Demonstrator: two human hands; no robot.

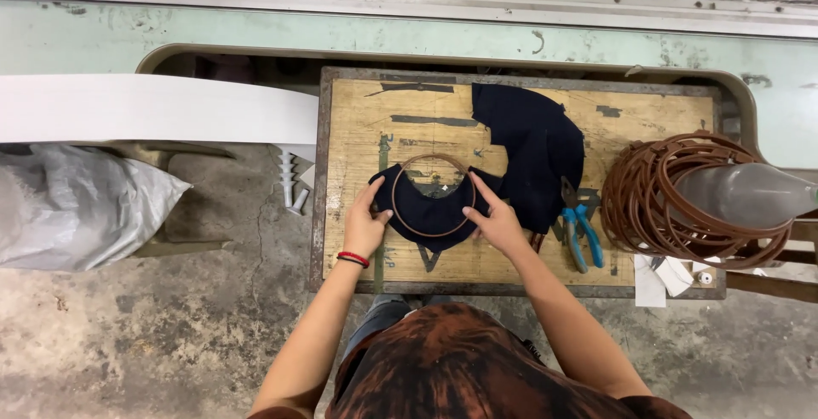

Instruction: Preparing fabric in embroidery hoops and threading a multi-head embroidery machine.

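Observation:
A crescent-shaped piece of dark navy fabric (pixel 426 210) lies on the worn wooden worktop (pixel 366 121). A thin brown ring (pixel 433 195) rests on top of it. My left hand (pixel 364 227) presses the fabric's left tip and the ring's left side. My right hand (pixel 497 219) holds the ring's right side against the fabric, index finger stretched along it. A red and black band circles my left wrist.
A stack of navy fabric pieces (pixel 532 150) lies behind my right hand. Blue-handled pliers (pixel 579 231) sit to the right. A pile of brown rings (pixel 673 197) hangs on a grey cone (pixel 750 193). White strip (pixel 153 108) and grey bag (pixel 77 206) are at left.

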